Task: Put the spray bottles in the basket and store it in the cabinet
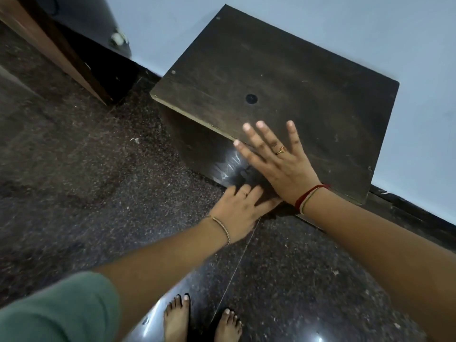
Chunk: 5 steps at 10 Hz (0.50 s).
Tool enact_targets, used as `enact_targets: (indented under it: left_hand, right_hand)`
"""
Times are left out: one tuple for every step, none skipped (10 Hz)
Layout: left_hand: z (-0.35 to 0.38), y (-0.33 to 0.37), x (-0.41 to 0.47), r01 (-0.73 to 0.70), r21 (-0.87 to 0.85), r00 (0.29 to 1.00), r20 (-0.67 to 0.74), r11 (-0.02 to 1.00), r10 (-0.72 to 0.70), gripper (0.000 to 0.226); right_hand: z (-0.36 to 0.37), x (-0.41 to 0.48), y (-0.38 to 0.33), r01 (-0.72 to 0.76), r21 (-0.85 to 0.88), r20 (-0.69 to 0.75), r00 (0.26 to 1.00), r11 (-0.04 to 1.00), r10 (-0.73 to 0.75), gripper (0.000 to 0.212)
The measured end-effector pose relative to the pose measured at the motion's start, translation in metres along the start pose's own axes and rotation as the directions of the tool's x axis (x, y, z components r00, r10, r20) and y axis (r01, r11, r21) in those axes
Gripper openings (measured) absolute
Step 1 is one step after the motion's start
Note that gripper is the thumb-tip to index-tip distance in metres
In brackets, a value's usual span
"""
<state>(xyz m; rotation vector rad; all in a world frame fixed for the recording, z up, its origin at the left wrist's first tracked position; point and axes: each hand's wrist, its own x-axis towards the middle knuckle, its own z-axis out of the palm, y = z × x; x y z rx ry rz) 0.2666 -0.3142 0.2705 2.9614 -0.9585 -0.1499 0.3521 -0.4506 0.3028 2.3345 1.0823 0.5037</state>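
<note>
Right hand (278, 159) spread flat, fingers wide, over the near edge of the dark wooden cabinet (283, 77), gripping nothing. Left hand (240, 208) lower, open, fingers hidden in shadow against the cabinet front, hold impossible to tell. Cabinet against the far wall (345, 28), top running from far left to near right.

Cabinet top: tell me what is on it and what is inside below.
Nothing stands on the cabinet top except the right hand, spread flat over its front edge. The left hand is against the dark front below. The inside is hidden; no basket or spray bottles show.
</note>
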Motion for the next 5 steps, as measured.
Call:
enact_targets:
  left_hand:
    - [-0.006,-0.033,-0.010,-0.037,0.061,0.992,-0.118,0.997,0.044,0.076]
    - [-0.011,-0.052,-0.020,-0.031,0.113,0.979,-0.195,0.993,0.052,0.065]
    - [-0.015,-0.061,-0.025,0.012,0.136,0.950,-0.311,0.991,0.031,0.044]
    - [-0.023,-0.065,-0.027,0.083,0.150,0.936,-0.352,0.985,-0.026,0.042]
    - [-0.030,-0.076,-0.026,0.193,0.172,0.930,-0.346,0.966,-0.124,0.066]
  right_hand:
    - [0.000,-0.002,0.000,-0.035,0.011,0.007,0.999,0.999,0.035,0.078]
    - [0.000,-0.004,-0.006,-0.033,0.034,0.048,0.998,0.999,0.031,0.077]
    - [-0.001,-0.003,-0.010,-0.079,0.129,0.059,0.996,0.988,0.072,0.079]
    - [-0.010,0.001,-0.010,-0.131,0.186,0.051,0.991,0.974,0.124,0.079]
    - [-0.020,0.003,-0.014,-0.243,0.269,0.075,0.970,0.932,0.231,0.082]
